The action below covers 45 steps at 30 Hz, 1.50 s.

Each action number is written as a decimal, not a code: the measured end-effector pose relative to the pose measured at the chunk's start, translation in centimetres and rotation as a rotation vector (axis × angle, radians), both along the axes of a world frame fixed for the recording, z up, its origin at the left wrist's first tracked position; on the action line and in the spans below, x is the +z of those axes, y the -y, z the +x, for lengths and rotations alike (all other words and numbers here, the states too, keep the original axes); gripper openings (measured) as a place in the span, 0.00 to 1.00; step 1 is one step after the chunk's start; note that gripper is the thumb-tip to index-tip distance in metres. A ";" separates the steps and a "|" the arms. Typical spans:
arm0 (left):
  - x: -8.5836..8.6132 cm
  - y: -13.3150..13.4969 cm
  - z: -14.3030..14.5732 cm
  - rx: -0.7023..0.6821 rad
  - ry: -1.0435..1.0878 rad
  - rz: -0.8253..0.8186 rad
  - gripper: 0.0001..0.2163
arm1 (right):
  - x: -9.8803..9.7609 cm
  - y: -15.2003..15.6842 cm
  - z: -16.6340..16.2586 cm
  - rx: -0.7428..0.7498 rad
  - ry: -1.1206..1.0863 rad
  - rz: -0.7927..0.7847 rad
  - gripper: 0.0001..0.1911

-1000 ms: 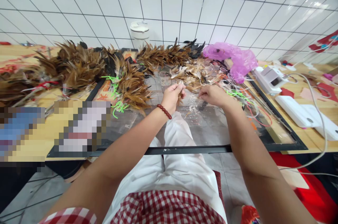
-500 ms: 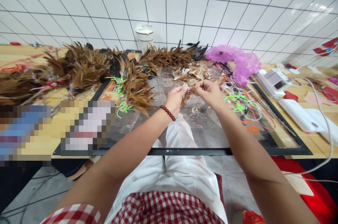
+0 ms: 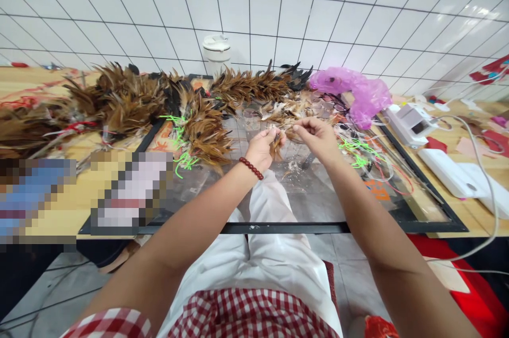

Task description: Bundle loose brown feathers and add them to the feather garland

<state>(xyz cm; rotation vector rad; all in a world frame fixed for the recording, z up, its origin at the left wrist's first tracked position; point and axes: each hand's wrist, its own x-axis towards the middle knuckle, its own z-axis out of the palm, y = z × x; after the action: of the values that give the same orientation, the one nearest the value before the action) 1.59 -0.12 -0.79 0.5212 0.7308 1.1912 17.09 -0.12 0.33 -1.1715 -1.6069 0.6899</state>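
My left hand (image 3: 262, 147), a red bead bracelet on its wrist, is closed around a small bunch of brown feathers (image 3: 275, 149) that hangs down from the fist. Close to its right, my right hand (image 3: 316, 136) pinches a feather at the top of the same bunch. Both hands hover over a glass tabletop (image 3: 310, 195) in a black frame. Just beyond the fingers lies a loose heap of pale and brown feathers (image 3: 290, 110).
Tied bundles of brown feathers (image 3: 123, 99) cover the table's left and back, with green cords (image 3: 177, 133) among them. A pink plastic bag (image 3: 353, 88), a white cup (image 3: 217, 51), white devices (image 3: 409, 120) and a cable (image 3: 481, 163) lie at the back and right.
My two hands came together from apart a second ago. The right hand has since lifted slightly at the top of the bunch. The view shifted a little.
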 end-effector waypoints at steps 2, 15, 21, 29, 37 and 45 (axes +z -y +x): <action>0.1 0.0 -0.1 -0.001 0.007 0.019 0.08 | -0.1 -0.4 0.3 -0.052 -0.078 -0.086 0.15; -0.2 0.4 0.5 0.001 -0.134 0.072 0.06 | 0.3 -0.1 0.1 0.181 -0.210 -0.238 0.19; -0.2 0.8 0.6 -0.060 -0.214 0.097 0.06 | 0.4 0.1 0.4 0.174 0.032 0.058 0.12; 0.0 1.2 0.6 -0.128 -0.282 0.175 0.05 | -0.1 -0.3 0.2 0.100 0.029 0.078 0.11; 0.1 1.5 0.4 -0.229 -0.258 0.232 0.08 | 0.6 0.0 1.5 0.289 -0.167 -0.209 0.21; -0.2 1.6 0.8 -0.242 -0.225 0.292 0.10 | 0.4 0.5 -0.7 0.228 -0.156 -0.167 0.20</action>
<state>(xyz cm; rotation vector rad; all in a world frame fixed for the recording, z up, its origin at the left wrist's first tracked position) 2.44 -1.71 -1.03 0.9717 0.6642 1.0253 16.38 -0.62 0.74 -1.0330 -1.5876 1.0548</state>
